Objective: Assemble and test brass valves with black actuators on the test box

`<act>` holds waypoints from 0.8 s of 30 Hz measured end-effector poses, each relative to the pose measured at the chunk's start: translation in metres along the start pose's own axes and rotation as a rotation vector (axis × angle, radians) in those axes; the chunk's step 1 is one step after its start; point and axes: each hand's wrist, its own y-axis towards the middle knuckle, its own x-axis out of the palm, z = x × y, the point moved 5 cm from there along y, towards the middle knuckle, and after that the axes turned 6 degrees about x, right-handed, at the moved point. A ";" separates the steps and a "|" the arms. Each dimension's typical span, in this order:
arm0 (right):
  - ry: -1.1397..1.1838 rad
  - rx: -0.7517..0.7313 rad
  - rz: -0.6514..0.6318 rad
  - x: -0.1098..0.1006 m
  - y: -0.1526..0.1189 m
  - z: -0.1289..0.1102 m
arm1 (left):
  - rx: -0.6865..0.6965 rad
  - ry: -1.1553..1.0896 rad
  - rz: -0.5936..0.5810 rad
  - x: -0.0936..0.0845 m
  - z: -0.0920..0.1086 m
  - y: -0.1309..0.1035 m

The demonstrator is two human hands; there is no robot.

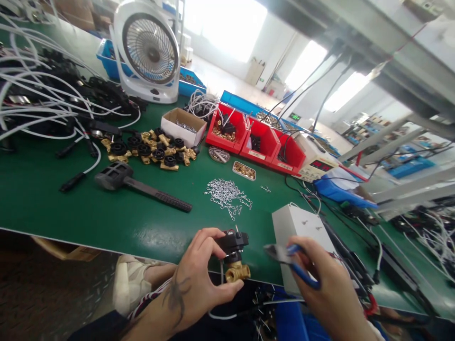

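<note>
Near the front edge of the green bench, my left hand (pixel 204 270) grips a brass valve (pixel 237 272) with a black actuator head (pixel 232 240) on top. A thin metal pin sticks up from that head, and a white cable hangs from the assembly. To the right, my right hand (pixel 322 274) is closed around blue-handled pliers (pixel 302 270), their jaws pointing left toward the valve but apart from it. Beyond my hands lies a heap of silver R-shaped clips (pixel 225 193), with a loose clip (pixel 265 189) off to its right.
A black mallet (pixel 142 185) lies left, before a pile of brass valve bodies (pixel 152 149). Red bins (pixel 258 142), a small tin (pixel 244 170) and a white fan (pixel 147 52) stand farther back. A grey box (pixel 284 237) sits beside my right hand; cables crowd both sides.
</note>
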 end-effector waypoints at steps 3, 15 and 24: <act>0.085 0.092 0.210 -0.012 -0.003 0.007 | 0.012 -0.005 0.017 0.001 0.000 0.000; 0.009 -0.015 0.099 -0.003 -0.001 -0.005 | 0.049 0.030 0.013 0.004 0.001 -0.003; 0.027 0.005 0.142 -0.009 -0.003 -0.001 | 0.057 0.051 0.011 0.002 0.006 0.001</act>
